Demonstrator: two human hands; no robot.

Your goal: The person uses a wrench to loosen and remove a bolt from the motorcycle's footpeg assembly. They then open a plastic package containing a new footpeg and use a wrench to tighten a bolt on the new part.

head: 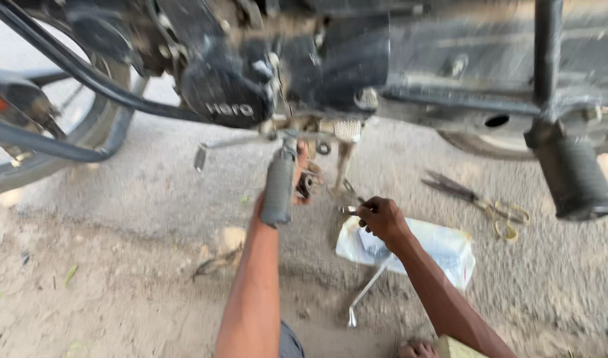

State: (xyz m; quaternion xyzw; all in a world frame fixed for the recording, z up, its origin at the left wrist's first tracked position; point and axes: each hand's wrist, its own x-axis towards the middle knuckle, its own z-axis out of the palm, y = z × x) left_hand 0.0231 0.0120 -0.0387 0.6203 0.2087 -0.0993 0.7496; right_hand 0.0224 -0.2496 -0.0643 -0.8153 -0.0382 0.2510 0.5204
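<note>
Right hand [382, 217] fingers are clenching a small metal tool [349, 210] below the footrest [278, 187]; left hand [303, 174] fingers, behind the footrest, are gripping a part whose identity cannot be told.

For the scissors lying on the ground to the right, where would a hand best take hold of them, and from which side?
Best taken by the yellow handle loops at the right end of the scissors, coming from above and from the right. They lie flat on the ground, dark blades pointing left toward the motorcycle stand, so the loops are the blunt, open end, probably easiest to lift.
</note>
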